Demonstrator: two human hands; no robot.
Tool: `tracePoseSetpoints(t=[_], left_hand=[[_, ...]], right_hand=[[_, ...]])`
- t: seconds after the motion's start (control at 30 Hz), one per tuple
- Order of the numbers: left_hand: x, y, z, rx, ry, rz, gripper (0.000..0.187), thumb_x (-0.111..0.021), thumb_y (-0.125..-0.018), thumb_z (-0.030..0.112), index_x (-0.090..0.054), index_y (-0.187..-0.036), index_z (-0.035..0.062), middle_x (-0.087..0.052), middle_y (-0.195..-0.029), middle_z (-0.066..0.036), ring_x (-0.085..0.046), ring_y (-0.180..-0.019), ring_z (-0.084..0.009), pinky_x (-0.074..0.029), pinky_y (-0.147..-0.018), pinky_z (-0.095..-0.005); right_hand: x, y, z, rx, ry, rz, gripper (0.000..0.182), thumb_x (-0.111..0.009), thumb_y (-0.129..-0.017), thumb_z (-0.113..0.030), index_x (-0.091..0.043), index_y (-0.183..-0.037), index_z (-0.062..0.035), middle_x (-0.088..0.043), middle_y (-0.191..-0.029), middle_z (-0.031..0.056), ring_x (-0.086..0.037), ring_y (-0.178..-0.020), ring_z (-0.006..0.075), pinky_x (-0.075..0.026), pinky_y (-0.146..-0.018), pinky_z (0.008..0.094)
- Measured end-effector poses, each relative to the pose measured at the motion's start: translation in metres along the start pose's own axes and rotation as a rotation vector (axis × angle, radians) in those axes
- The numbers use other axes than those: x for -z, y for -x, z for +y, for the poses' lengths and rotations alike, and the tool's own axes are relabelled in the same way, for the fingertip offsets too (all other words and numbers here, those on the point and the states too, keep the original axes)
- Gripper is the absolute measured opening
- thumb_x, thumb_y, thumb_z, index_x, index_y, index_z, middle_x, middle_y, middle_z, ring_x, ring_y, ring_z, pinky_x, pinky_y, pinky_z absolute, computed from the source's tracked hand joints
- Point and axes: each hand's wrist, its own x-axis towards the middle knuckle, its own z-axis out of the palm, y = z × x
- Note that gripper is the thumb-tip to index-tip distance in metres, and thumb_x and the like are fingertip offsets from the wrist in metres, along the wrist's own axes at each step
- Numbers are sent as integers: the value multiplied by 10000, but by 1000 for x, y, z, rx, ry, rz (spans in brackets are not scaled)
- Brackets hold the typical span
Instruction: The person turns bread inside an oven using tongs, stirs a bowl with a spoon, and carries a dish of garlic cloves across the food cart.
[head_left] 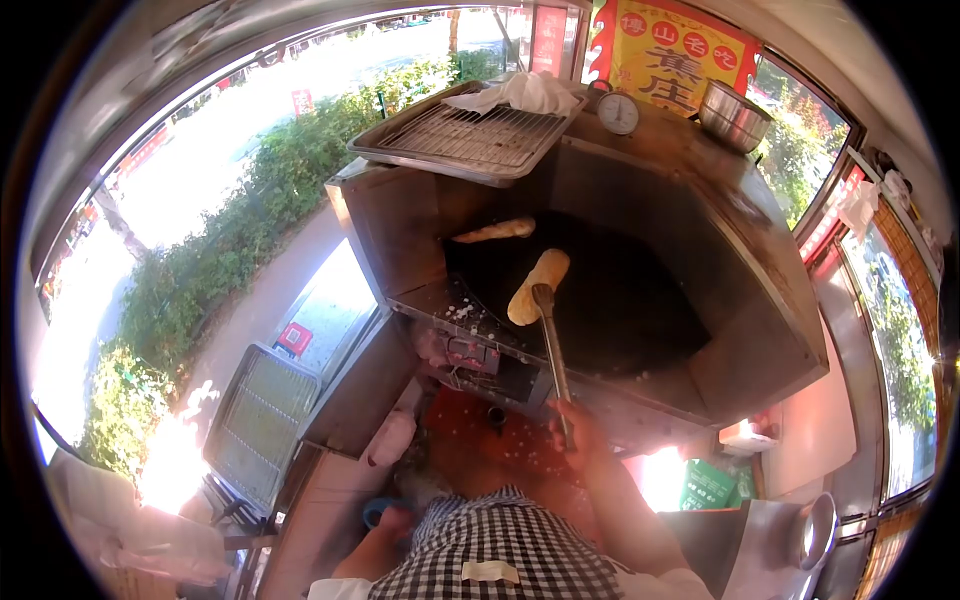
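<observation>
My right hand (577, 425) grips the handle of long metal tongs (552, 345) whose tips close on a rolled, golden pancake (537, 286) above the round black griddle (620, 310). A second rolled pancake (495, 231) lies at the griddle's far left edge. My left hand (392, 522) hangs low beside my checked apron, near a blue rim; whether it holds anything is unclear.
A wire rack on a metal tray (470, 140) with a white cloth (520, 93) sits behind the griddle. A dial gauge (617, 112) and a steel bowl (733, 115) stand on the cart top. Another wire rack (258, 420) lies lower left. Windows surround the stall.
</observation>
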Motion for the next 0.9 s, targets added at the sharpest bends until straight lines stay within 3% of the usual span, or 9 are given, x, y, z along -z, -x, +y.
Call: tracePoseSetpoints(t=[0.1,0.17,0.23,0.3,0.4,0.5,0.6,0.7,0.9], left_hand=[[-3,-5,-10,-31,-122,-30,184,-592,-819,115,-608,-687,-13,-601,-619,-95,-579,-497,-176,-447,-420,-293],[-3,-41,-54,-371,-368,-25,177,-597,-817,116,-618,-700,-16,-606,-619,-94,-582,-499,-172,-454,-430,-294],[-5,-39,-54,-343,-340,11,174,-603,-815,122,-629,-716,-19,-613,-623,-93,-584,-502,-170,-460,-439,-293],[-12,2,-7,53,-37,75,176,-608,-813,132,-640,-736,-23,-620,-632,-94,-587,-505,-170,-467,-448,-291],[-15,18,13,61,-48,112,185,-607,-809,140,-650,-730,-22,-626,-637,-95,-588,-505,-172,-467,-454,-292],[-15,5,6,33,-25,68,380,-678,-773,371,-650,-748,-7,-607,-606,-81,-561,-487,-179,-433,-462,-311],[-15,14,25,61,-84,72,205,-598,-806,139,-649,-678,-14,-614,-608,-83,-573,-496,-162,-457,-455,-293],[-12,19,39,38,-240,6,183,-609,-803,137,-652,-714,-18,-616,-623,-90,-571,-499,-164,-460,-457,-292],[-11,2,25,-7,-166,37,153,-638,-795,122,-644,-781,-30,-620,-672,-110,-583,-525,-178,-466,-454,-301]], right_hand=[[10,4,1,-26,-16,33,273,-571,-925,-298,-550,-1053,-57,-550,-665,57,-485,-474,147,-367,-418,275],[18,7,-1,-40,-23,45,269,-570,-925,-292,-550,-1054,-56,-550,-663,58,-484,-475,146,-365,-420,274],[23,14,-3,-46,-35,67,264,-569,-925,-285,-550,-1055,-56,-552,-660,59,-482,-472,146,-362,-418,276],[28,22,-6,-44,-47,108,268,-563,-927,-285,-547,-1056,-50,-554,-657,62,-478,-462,145,-362,-411,271],[34,33,-4,-5,-17,114,273,-558,-929,-286,-545,-1051,-42,-556,-650,67,-474,-446,145,-365,-398,262],[34,51,-1,-8,41,97,264,-575,-907,-294,-571,-1045,-70,-571,-664,42,-484,-466,131,-366,-406,250],[35,56,9,-7,66,90,256,-590,-888,-288,-585,-1041,-82,-579,-671,30,-490,-473,129,-367,-412,250],[33,60,10,-5,57,133,250,-598,-880,-277,-585,-1039,-84,-575,-667,29,-489,-467,133,-365,-408,252],[34,65,6,43,24,226,258,-608,-889,-283,-575,-1030,-69,-558,-634,44,-483,-429,140,-364,-373,253]])
